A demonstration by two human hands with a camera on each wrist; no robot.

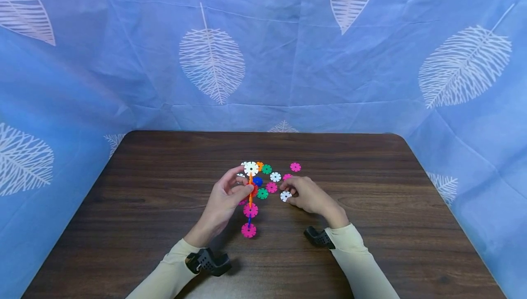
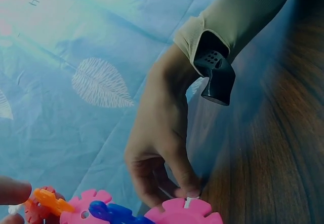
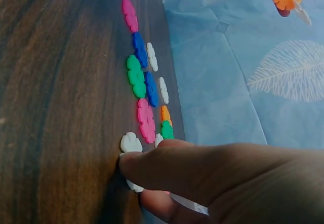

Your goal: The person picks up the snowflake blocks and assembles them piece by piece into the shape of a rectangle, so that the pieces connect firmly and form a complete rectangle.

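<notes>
Over the dark brown wood-grain surface (image 1: 370, 189), near its middle, I hold up a chain of flat, slotted, flower-edged plastic discs (image 1: 250, 201) in my left grip (image 1: 224, 194), thumb and fingers pinching it near the red disc (image 1: 254, 191). I judge that grasping it partway along, rather than at a tip, steadies the joints on both sides and leaves the end discs bare, their slots within reach. Its long axis runs almost straight away from me: the white end disc (image 1: 251, 168) points to the far edge, the bright pink end disc (image 1: 249, 231) back toward my body. How steeply it tilts, I cannot tell. The orange and blue links show edge-on beside face-on discs, so neighbours seem slotted together at right angles.

My right grip (image 1: 310, 194) is down low, thumb and bent fingers clasping a loose white plastic disc (image 1: 285, 196) by one side; whether it is off the surface I cannot tell. Such a hold likely spares the opposite notches. Other pieces, among them a green plastic disc (image 1: 266, 169) and a pink plastic disc (image 1: 295, 167), lie flat, several apart, which should make them easy to pick singly.
</notes>
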